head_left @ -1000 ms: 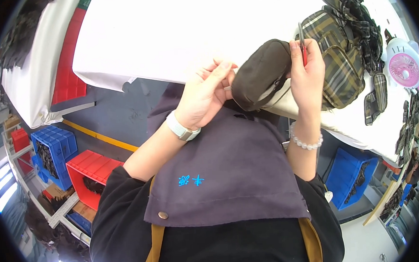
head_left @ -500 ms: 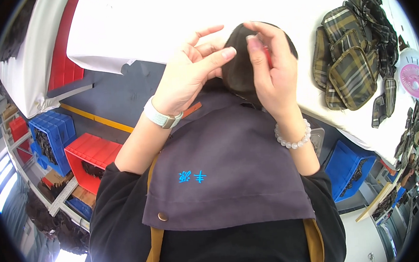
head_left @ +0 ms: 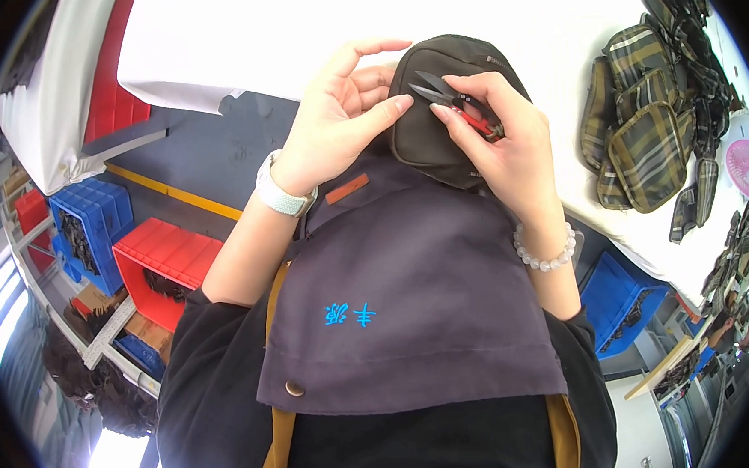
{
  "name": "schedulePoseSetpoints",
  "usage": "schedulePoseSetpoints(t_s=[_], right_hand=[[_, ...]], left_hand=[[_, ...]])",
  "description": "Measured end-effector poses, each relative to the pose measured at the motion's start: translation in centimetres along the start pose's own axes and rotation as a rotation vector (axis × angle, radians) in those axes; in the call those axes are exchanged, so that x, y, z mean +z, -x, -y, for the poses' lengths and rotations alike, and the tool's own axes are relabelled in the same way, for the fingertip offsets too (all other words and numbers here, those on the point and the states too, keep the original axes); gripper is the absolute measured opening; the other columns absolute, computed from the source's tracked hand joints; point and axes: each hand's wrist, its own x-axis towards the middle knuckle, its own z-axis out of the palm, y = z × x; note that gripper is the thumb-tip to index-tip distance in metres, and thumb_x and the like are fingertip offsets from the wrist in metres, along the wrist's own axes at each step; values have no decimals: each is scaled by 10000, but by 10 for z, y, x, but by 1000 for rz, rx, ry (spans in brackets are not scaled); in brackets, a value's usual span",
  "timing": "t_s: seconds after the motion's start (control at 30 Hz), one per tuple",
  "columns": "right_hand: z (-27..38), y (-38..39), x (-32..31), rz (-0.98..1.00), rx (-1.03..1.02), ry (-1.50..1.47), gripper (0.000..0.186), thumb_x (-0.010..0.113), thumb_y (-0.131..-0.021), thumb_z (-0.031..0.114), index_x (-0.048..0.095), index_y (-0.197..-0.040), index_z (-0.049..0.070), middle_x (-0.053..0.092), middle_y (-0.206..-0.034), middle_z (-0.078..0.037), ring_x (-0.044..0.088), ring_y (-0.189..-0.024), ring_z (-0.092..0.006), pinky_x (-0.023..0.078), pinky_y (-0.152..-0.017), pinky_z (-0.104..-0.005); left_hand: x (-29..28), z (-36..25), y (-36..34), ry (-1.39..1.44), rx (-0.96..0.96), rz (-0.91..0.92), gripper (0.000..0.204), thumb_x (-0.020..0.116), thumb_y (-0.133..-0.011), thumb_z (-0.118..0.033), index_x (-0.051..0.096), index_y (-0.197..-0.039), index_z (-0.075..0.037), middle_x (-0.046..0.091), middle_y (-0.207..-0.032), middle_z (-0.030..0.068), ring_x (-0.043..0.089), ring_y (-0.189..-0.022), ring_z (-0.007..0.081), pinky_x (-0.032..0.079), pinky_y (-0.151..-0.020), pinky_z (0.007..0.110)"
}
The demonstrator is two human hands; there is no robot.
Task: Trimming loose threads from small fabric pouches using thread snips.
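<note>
A dark olive-brown zippered pouch (head_left: 430,126) with rounded corners stands tilted at the near edge of the white table, against my apron. At its left edge is my left hand (head_left: 351,107), thumb on the front rim and the other fingers partly hidden behind; the index finger stretches out free. My right hand (head_left: 498,123) grips red-and-black thread snips (head_left: 470,118). Their pointed metal blades are spread apart over the pouch's front face and point to the upper left. Whether the blades touch the fabric I cannot tell.
Plaid pouches (head_left: 644,157) lie piled on the right of the white table (head_left: 268,35), with a pink fan (head_left: 741,167) beyond. Blue crates (head_left: 623,300) and a red crate (head_left: 166,268) with dark items stand lower at both sides. My purple-grey apron (head_left: 403,284) fills the middle.
My right hand has turned and moved slightly right and down, bringing the snips into plain view over the pouch. More of the pouch's front shows. My left hand stays at its left edge.
</note>
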Motion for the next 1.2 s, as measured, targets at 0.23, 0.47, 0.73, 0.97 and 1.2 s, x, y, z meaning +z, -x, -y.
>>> schedulePoseSetpoints(t_s=[0.23,0.47,0.73,0.97,1.2], right_hand=[[-4,-7,4,-21,-89,67,210,768,-842,116,660,-1010,52,713,-915,-66,687,-701,-209,536,-617,-296],[-5,-9,7,-38,-126,103,211,768,-845,132,659,-1009,58,704,-892,-55,682,-700,-207,532,-617,-297],[-2,-10,11,61,53,-137,213,748,-886,114,637,-1055,45,695,-864,-64,663,-715,-161,518,-654,-263],[-9,-11,18,-3,51,-296,221,747,-893,103,637,-1072,35,704,-879,-54,669,-764,-124,521,-689,-253],[-12,-9,19,-90,74,-254,210,761,-874,97,647,-1034,21,708,-864,-70,699,-765,-150,539,-701,-263]], left_hand=[[-2,2,0,-6,7,38,582,658,-908,74,397,-1422,-11,620,-1300,172,623,-1169,185,521,-1017,314],[-2,4,-1,-24,1,35,626,627,-911,113,357,-1462,-11,630,-1272,173,625,-1180,196,513,-1016,300],[7,20,4,-108,106,-171,359,593,-973,33,464,-1307,9,697,-1134,149,674,-1034,136,544,-905,253],[18,9,4,-589,241,-316,93,600,-985,-15,665,-1042,20,723,-817,83,647,-719,56,505,-618,239],[2,4,-3,-986,435,-417,138,608,-1004,-68,713,-964,12,651,-777,-5,584,-649,57,475,-590,197]])
